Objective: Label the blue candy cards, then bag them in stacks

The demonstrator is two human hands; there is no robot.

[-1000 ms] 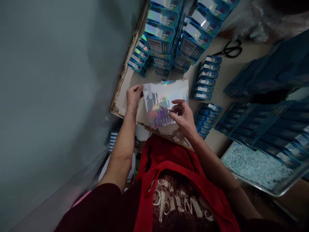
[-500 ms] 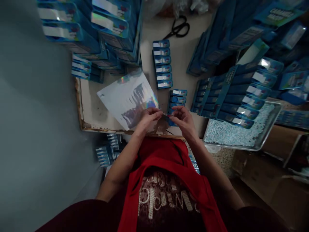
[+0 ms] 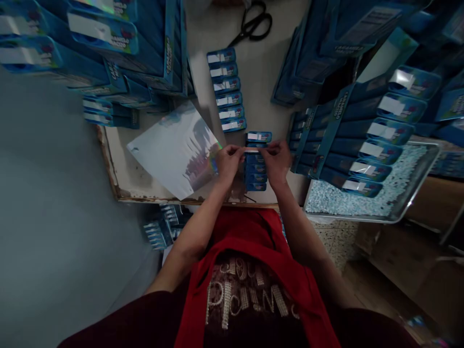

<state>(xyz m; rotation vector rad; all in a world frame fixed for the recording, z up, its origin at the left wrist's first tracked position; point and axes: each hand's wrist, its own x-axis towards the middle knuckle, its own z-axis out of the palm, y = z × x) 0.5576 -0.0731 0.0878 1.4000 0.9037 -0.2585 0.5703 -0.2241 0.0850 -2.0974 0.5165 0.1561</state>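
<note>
"One risk from here: what, and why?"

"Skewing or creasing, I judge, if my left hand (image 3: 228, 163) and right hand (image 3: 278, 161) pull unevenly on the pale strip (image 3: 253, 151)."

"Where's it lie?"

"Between my hands, each pinching one end, across the row of blue boxes (image 3: 256, 169); touching or just above, can't tell."

We look down into a dim room. Along the left we see a smooth, plain blue-gray wall (image 3: 47, 193). Next to it is a pale tabletop (image 3: 282, 53), its brown edge (image 3: 108, 164) chipped and worn along the left and front. At lower right we make out a speckled tile floor (image 3: 328, 241) and brown cardboard (image 3: 431, 285) in shadow. The light is weak, and our lower corners are nearly black.
</note>
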